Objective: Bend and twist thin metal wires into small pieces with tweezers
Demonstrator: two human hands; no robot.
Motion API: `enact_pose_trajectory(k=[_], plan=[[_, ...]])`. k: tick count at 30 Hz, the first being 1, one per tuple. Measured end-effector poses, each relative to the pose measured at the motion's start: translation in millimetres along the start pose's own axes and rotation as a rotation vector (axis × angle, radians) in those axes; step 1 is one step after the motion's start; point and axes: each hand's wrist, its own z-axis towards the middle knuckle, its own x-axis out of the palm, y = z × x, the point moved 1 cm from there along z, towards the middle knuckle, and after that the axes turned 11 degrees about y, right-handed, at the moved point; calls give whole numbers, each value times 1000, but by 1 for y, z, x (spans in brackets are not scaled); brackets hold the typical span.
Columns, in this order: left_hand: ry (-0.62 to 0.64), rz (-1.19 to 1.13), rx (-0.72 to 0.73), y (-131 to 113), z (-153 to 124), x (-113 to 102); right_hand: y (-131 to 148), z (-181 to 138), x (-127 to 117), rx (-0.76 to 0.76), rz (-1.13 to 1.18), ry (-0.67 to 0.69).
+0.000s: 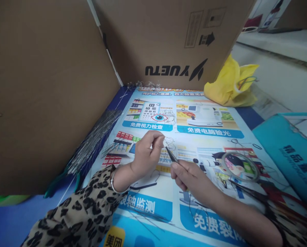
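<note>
Near the middle of the view, my left hand [148, 150] is closed, thumb and fingers pinching a thin piece of bent wire [169, 141]. From the right, my right hand [188, 174] grips a pair of pliers [171, 154] whose narrow dark jaws point up and left. The jaw tips are at the wire, just right of my left fingertips; whether they bite on it I cannot tell. Both hands are above a printed poster sheet [175, 145]. The plier handles are mostly hidden in my right hand.
A bundle of straight wires [91, 145] lies at left beside a cardboard panel [53, 85]. Another cardboard panel [169, 41] stands at the back. At right are a roll of clear tape [256, 171], a yellow bag [224, 84] and a teal box [284, 137].
</note>
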Motion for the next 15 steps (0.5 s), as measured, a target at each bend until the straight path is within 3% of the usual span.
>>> enact_pose_trajectory(k=[7, 15], plan=[[65, -302, -277, -1, 6, 2, -7, 4, -5, -137, -518, -250], [146, -322, -267, -1, 7, -2, -15, 4, -21, -330, -1195, -479]])
